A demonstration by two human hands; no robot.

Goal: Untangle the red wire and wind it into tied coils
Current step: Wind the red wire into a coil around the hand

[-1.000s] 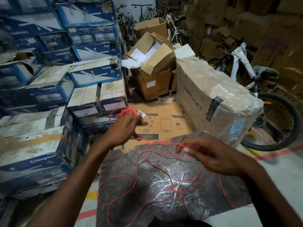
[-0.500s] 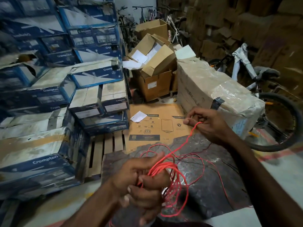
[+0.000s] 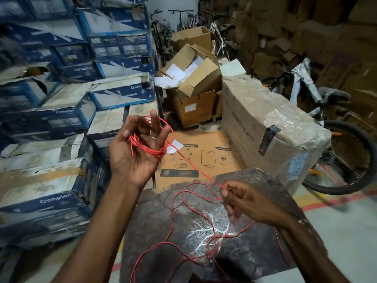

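A thin red wire runs taut between my two hands. My left hand is raised palm up with its fingers spread, and several turns of the wire are looped around the fingers and lie across the palm. My right hand is lower and to the right, pinching the strand between thumb and fingers. The loose rest of the wire lies in tangled loops on a dark marbled slab below both hands and trails off toward the bottom edge.
Stacked blue and white Crompton boxes fill the left. A flat brown carton lies beyond the slab. A large wrapped box stands at the right with a bicycle behind it. Open cardboard boxes sit at the back.
My left hand has risen from low over the slab and opened palm up with the coil on its fingers. My right hand has dropped from upper right down to the slab, sliding along the strand.
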